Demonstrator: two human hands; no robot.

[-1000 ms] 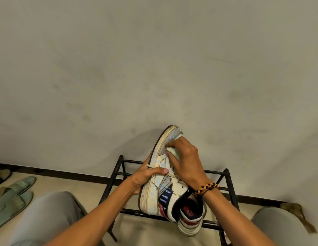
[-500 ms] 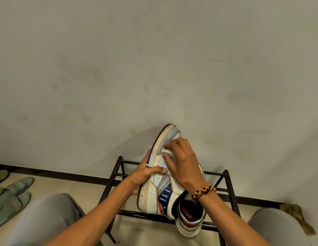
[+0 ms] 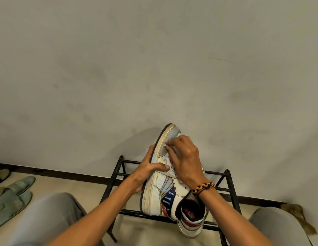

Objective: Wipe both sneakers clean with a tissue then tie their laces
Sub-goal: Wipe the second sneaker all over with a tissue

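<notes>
A white high-top sneaker (image 3: pixel 161 185) is held up in front of the black metal shoe rack (image 3: pixel 119 173), toe pointing upward toward the wall (image 3: pixel 154 59) and its heel end low, just above the rack's front bar. The sole side is gripped by the left hand (image 3: pixel 145 173), whose fingers are wrapped behind the sole while the thumb is pressed across the side panel. A small white tissue (image 3: pixel 168 148) is pinched under the curled fingertips of the right hand (image 3: pixel 185 162) and pressed against the toe area; only a corner of it can be seen. The laces (image 3: pixel 174 175) are seen loose along the eyelets beneath the right palm. A braided bracelet (image 3: pixel 203 188) is worn on the right wrist, just above the sneaker's collar. A second sneaker (image 3: pixel 189 228) is partly hidden behind the first, low against the rack's front bar. Green slippers (image 3: pixel 12 197) are laid on the floor well to the left of the rack, and a brown broom head (image 3: pixel 298 219) is seen to the rack's right, against the wall.
</notes>
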